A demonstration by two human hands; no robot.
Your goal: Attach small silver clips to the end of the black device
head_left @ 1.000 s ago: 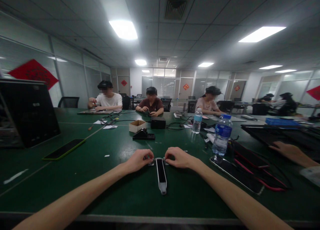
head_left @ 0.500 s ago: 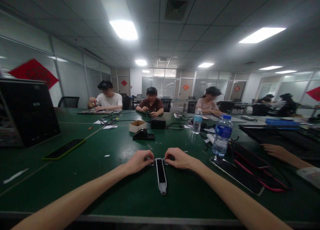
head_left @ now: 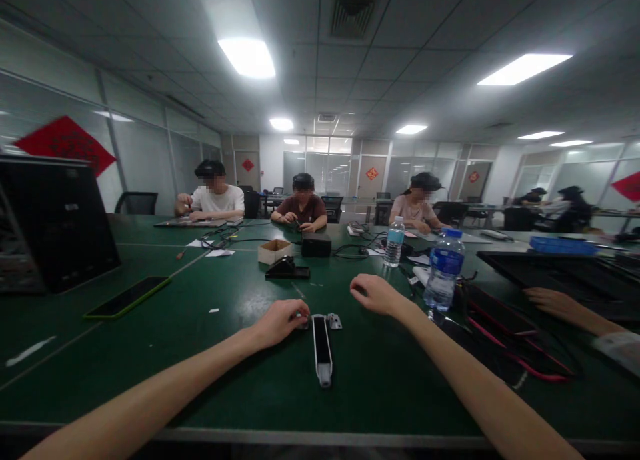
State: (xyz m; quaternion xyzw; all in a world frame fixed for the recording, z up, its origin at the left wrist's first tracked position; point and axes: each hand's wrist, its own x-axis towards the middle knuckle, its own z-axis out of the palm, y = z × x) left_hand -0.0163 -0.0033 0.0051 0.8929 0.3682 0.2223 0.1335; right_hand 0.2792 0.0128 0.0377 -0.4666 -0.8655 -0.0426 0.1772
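A long narrow part with a black centre strip and pale edges (head_left: pixel 323 347) lies on the green table, its grey tapered end towards me. At its far end a small metal bracket (head_left: pixel 335 321) sticks out on the right. My left hand (head_left: pixel 280 321) pinches the matching bracket on the left, which its fingers mostly cover. Farther forward and right, my right hand (head_left: pixel 377 295) is off the part, low over the table, with fingers curled inward. What its fingertips hold, if anything, is hidden.
Ahead are a black stand-like piece (head_left: pixel 287 269), an open box (head_left: pixel 274 251) and a black box (head_left: pixel 316 245). Water bottles (head_left: pixel 444 273) and cables are on the right, beside a co-worker's hand (head_left: pixel 560 305). A green-edged phone (head_left: pixel 129 296) lies left. Several people sit around.
My right hand has let go of the right-hand bracket and moved forward and to the right, uncovering it. My left hand stays on the left bracket.
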